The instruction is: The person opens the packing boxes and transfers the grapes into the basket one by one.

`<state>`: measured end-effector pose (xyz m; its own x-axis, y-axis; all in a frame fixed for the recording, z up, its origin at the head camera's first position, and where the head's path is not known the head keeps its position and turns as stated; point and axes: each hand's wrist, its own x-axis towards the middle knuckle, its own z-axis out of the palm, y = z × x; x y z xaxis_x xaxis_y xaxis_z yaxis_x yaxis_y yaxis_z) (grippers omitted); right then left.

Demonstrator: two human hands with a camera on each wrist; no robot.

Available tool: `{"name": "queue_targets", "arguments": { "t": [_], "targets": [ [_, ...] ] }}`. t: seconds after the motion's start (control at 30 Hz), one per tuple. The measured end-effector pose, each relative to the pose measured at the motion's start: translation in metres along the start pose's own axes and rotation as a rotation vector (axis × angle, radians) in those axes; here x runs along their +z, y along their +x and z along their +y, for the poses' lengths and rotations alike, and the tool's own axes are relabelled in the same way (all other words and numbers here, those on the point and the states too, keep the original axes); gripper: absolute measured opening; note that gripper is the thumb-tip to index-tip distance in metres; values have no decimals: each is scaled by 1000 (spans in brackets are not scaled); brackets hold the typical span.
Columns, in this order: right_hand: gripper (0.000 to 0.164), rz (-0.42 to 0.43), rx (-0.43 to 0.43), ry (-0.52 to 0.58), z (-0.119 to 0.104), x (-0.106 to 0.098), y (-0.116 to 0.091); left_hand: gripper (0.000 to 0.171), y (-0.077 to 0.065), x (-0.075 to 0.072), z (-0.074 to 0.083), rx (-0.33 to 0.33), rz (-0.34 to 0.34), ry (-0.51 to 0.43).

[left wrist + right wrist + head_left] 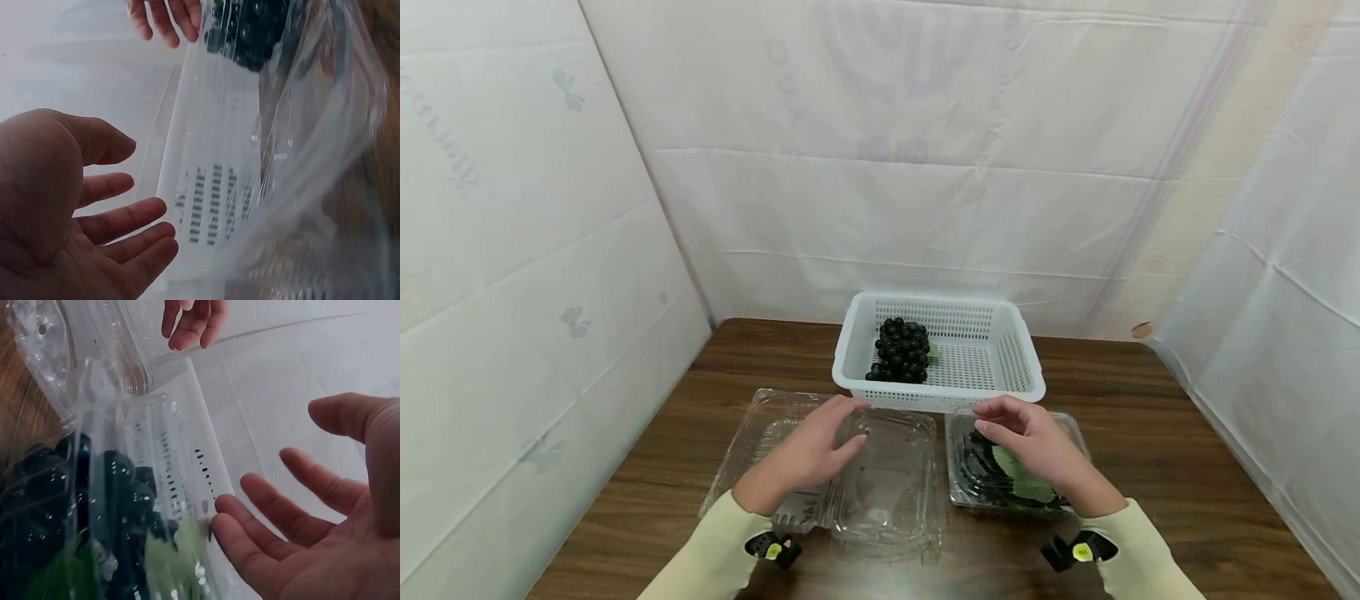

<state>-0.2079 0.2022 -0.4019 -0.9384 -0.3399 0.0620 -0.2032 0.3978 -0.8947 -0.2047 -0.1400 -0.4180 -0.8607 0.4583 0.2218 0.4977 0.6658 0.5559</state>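
Observation:
My left hand (812, 446) hovers over an opened, clear plastic clamshell box (887, 479), its fingers loosely bent with nothing between them. Both halves of that box lie flat, and the hand hides part of the left half. Over on the right, my right hand (1026, 437) is above a closed clear clamshell (958, 467) packed with dark grapes (44, 506) and green leaves (169, 556). The right wrist view shows its fingers (287, 519) spread and relaxed beside the lid, holding nothing. Behind both boxes, a bunch of dark grapes (901, 350) lies in a white plastic basket (940, 400).
A brown wood-grain table (655, 492) carries everything. White sheeting (887, 208) rises behind the basket and along both sides. The basket stands at the table's back edge, close behind the two boxes.

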Motion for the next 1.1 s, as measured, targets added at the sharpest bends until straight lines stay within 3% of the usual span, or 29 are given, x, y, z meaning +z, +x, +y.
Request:
{"name": "queue_targets", "arguments": {
  "t": [0.3,0.53,0.67,0.97,1.1],
  "targets": [
    [35,-3,-108,-139,10,-2,-14,41,7,18,16,-25,-39,-164],
    [29,41,-279,-377,22,-5,-22,33,13,32,29,-101,-110,-313],
    [32,31,-345,-437,26,-7,-26,33,16,44,37,-166,-152,-413],
    [40,-21,-337,-611,32,-7,-37,40,22,64,51,-305,-183,-739],
    [46,-8,-324,-663,34,-8,-40,42,26,71,52,-347,-166,-832]
  ]
}}
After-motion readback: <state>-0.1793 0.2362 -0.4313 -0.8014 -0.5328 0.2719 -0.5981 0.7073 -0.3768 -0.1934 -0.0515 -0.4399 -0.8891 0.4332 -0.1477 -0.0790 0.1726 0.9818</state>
